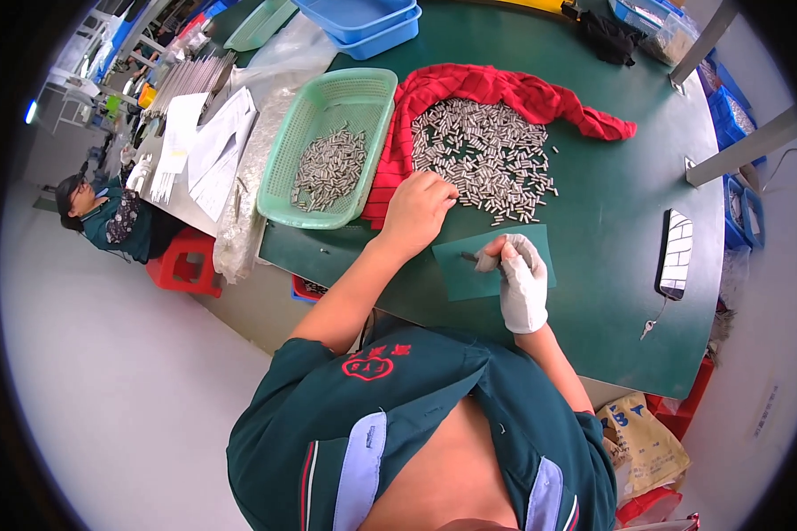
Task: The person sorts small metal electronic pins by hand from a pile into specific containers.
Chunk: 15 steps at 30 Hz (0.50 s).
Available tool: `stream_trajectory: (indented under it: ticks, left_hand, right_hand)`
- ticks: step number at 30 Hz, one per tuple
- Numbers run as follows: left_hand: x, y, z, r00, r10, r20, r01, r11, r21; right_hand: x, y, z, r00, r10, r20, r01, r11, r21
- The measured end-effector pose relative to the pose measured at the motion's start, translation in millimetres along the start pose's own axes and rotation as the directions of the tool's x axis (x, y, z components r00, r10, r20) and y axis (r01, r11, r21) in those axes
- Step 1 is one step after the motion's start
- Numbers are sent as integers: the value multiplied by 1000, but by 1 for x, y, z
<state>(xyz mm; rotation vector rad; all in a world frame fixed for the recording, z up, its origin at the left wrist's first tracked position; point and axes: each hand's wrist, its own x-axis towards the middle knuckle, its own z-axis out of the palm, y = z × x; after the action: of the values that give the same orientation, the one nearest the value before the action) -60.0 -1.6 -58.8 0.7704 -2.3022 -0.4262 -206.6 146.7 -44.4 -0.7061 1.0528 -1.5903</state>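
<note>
My bare left hand (419, 211) is at the near left edge of a heap of small silvery metal pins (483, 150). Its fingers are curled together at the tips; whatever sits between them is too small to make out. My right hand (522, 288) wears a white glove that leaves some fingertips bare. Thumb and fingers meet in a pinch above a green sheet (462, 281), and what they hold, if anything, cannot be made out. A red checked cloth (522, 88) curves around the back and left of the heap.
Left of the cloth, a pale green perforated basket (279, 168) contains more pins. A phone (676, 252) with a key (649, 328) lies on the right of the green table (611, 203). Blue trays (376, 37) stand at the back. Another person (106, 208) sits far left beside a red stool (186, 264).
</note>
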Motion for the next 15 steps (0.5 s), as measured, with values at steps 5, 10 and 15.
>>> stream_trajectory:
  ticks: [5, 10, 15]
  left_hand:
    - [7, -12, 14, 996, 37, 80, -42, 997, 61]
    - [8, -14, 16, 991, 40, 128, -58, 988, 142]
    - [6, -9, 14, 988, 24, 154, -52, 981, 185]
  right_hand:
    - [0, -4, 0, 1000, 27, 1, -27, 999, -19]
    - [-1, -6, -1, 997, 82, -11, -82, 997, 7]
    - [0, -6, 0, 995, 97, 1, -97, 994, 52]
